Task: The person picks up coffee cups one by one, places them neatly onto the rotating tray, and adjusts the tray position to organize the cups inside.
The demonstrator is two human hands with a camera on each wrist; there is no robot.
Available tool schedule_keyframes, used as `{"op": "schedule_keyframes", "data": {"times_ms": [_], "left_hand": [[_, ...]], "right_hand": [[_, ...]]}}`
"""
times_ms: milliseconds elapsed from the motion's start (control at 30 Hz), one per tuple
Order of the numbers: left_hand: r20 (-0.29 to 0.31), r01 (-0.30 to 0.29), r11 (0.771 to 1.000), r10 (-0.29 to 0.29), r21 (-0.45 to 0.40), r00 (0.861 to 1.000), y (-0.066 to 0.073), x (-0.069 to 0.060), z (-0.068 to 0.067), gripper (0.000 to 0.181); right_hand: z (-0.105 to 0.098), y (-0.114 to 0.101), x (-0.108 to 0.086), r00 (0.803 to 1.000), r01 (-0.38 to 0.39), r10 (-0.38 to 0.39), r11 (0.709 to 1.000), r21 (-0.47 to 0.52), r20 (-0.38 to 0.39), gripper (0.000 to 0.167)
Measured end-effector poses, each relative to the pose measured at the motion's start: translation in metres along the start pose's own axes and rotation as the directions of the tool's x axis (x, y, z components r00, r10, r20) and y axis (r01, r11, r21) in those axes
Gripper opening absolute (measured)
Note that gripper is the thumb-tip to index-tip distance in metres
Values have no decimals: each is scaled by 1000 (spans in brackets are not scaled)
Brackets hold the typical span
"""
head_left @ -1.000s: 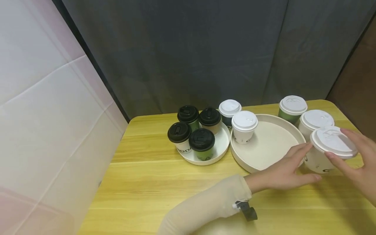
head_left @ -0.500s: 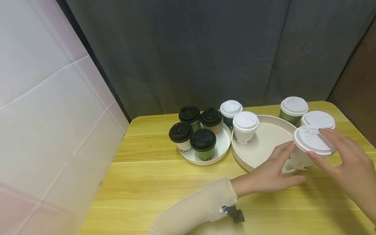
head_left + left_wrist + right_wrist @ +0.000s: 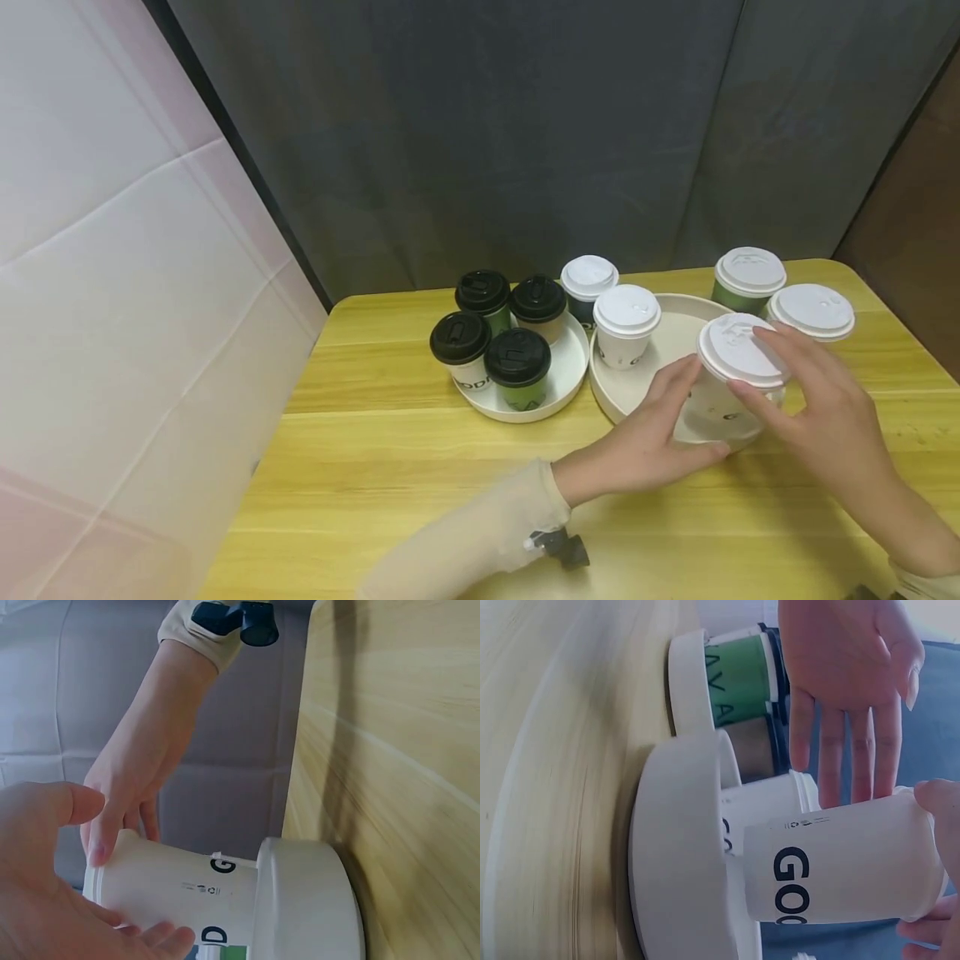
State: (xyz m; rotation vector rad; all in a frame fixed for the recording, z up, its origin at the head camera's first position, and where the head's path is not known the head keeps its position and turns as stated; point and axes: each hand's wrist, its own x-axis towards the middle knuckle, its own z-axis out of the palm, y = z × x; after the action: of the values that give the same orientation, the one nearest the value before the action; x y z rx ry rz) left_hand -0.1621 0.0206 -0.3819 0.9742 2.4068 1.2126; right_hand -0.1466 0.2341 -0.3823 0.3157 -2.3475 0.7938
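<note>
My right hand [image 3: 828, 408] grips a white paper cup [image 3: 840, 862] by the rim of its white lid [image 3: 738, 350], thumb on one side and fingers on the other. The straight fingers of my left hand [image 3: 637, 446] reach along the opposite side of the cup and touch it. This cup is over the large cream tray [image 3: 686, 315], its base near the rim and slightly tilted in the right wrist view. A smaller white cup with a white lid [image 3: 626, 321] stands on the tray's left part.
Left of the tray, a small white plate [image 3: 566, 371] bears several black-lidded cups [image 3: 517, 358]. A dark cup with a white lid [image 3: 588, 279] stands behind. At the right stand a green cup [image 3: 748, 275] and another white-lidded cup [image 3: 812, 310]. Beneath is a wooden table [image 3: 360, 467].
Both hands have moved left together, carrying the white paper cup from the tray's right side to over the tray. The other cups have stayed put.
</note>
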Motion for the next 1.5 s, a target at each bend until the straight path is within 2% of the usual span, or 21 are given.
{"op": "schedule_keyframes", "data": {"times_ms": [200,400,533,733,1067,1500], "left_hand": [[-20,-3,1000,3,15,1000,-10,-9,-7,91],[-40,16,1000,-16,4,999,-21,-17,-14,90],[-56,33,999,-33,-4,998,-26,-23,-17,90],[-78,27,999,-28,-26,997,-33,-30,-21,91],[-120,22,997,-31,-78,992,-45,-36,-21,92],[-119,45,992,-58,-115,991,-58,-41,-18,94]], "right_hand": [[14,-7,3,1000,8,-8,1000,23,23,71],[27,-10,5,996,22,-25,999,30,84,68],[34,-13,6,994,45,-48,999,30,99,67],[41,-16,6,989,47,-53,998,43,137,65],[51,-19,3,978,47,-56,998,52,201,67],[62,-20,0,977,81,-91,995,64,191,64]]}}
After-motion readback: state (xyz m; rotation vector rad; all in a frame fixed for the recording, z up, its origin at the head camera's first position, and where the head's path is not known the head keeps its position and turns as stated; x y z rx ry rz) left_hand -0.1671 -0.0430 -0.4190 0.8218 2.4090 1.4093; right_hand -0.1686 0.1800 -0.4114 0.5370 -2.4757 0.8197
